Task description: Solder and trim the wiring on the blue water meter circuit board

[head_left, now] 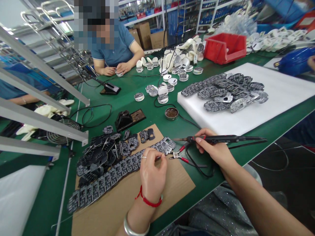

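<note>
My right hand (209, 144) grips a black soldering iron (216, 139), its tip pointing left just short of the end of a long row of grey parts (123, 167). Those flat pieces overlap on a brown cardboard sheet (137, 200). Over the row's right part, my left hand (154, 170) has thumb and fingers pinched together. Something thin and dark shows between them, too small to name. Red-handled cutters (183, 159) lie between my hands, jaws toward the left. Behind the row sits a heap of similar dark grey parts (98, 157).
A black iron stand (124, 119) and a round tin (171, 113) stand beyond the cardboard. White foam (278, 88) at right bears more grey parts. Farther back are white round pieces (169, 80), a red bin (225, 47) and a seated co-worker (118, 49). Metal posts (41, 114) rise at left.
</note>
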The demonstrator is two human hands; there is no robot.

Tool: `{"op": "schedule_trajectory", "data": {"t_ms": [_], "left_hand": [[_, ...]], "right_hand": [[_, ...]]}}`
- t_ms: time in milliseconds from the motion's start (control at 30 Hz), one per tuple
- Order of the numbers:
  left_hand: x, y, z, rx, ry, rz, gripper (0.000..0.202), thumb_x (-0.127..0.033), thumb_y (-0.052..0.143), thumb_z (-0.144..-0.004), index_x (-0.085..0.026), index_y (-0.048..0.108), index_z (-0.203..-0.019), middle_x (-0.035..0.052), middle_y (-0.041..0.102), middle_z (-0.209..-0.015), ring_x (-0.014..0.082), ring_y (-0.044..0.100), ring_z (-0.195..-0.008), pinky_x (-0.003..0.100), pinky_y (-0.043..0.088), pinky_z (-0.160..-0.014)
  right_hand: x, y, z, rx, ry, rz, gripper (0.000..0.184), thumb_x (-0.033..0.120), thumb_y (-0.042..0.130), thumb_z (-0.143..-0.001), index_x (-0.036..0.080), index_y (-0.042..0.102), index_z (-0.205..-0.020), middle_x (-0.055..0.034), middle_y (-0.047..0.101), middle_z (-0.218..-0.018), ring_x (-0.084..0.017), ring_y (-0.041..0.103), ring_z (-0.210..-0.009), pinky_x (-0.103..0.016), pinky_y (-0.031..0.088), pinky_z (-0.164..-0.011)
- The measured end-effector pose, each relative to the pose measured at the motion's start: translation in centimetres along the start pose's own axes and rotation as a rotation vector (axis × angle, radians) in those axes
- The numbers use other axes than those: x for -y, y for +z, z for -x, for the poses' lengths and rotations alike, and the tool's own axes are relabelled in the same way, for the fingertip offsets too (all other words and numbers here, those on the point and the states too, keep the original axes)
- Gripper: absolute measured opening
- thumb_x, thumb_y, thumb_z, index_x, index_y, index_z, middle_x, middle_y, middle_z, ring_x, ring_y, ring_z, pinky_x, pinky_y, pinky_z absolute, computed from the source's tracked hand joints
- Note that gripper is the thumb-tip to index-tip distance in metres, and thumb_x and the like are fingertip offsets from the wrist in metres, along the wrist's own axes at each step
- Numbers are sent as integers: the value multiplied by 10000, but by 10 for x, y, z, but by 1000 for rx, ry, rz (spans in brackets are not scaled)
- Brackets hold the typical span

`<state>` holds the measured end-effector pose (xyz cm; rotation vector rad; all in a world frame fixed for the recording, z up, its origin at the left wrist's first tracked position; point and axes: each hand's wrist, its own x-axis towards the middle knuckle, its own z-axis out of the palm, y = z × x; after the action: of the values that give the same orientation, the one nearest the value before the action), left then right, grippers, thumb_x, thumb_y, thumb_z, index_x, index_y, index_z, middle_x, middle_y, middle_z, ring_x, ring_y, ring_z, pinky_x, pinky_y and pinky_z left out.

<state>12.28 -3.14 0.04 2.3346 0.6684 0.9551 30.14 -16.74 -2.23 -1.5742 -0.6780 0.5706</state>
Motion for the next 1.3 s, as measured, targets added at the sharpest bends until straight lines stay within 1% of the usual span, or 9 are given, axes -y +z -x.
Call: {"op": "schedule_trajectory", "data": {"t_ms": [700, 900, 1000, 1300], "left_hand": [[1, 0, 1, 32, -29, -28, 160, -55, 547, -806, -184, 486, -733, 6, 521, -774, 146, 497, -763, 287, 399, -694], [2, 0, 1, 6, -34, -12, 148, -73, 549, -815, -189, 497, -740, 7, 521, -779, 149, 501, -764, 287, 406, -692], [1, 0, 1, 12, -38, -7, 149, -76, 543, -817, -192, 494, -738, 6, 518, -778, 151, 500, -762, 292, 407, -691], [0, -1, 2, 33, -26, -14, 160, -65, 537, -813, -191, 484, -730, 4, 520, -773, 149, 497, -759, 290, 405, -692]], "right_hand": [[0, 0, 0, 14, -12, 25, 145, 346, 586, -890, 214, 536, -925, 47, 579, -615, -105, 541, -500, -217, 419, -496], [1, -2, 1, -22, -8, -9, 151, 353, 595, -881, 215, 539, -911, 45, 579, -615, -107, 538, -493, -220, 416, -483], [2, -3, 1, -43, 3, -29, 151, 350, 598, -876, 215, 540, -910, 43, 582, -613, -110, 536, -488, -225, 414, -478], [6, -1, 2, -30, 20, 38, 154, 355, 587, -877, 212, 536, -900, 40, 577, -603, -118, 537, -492, -238, 414, -487]]}}
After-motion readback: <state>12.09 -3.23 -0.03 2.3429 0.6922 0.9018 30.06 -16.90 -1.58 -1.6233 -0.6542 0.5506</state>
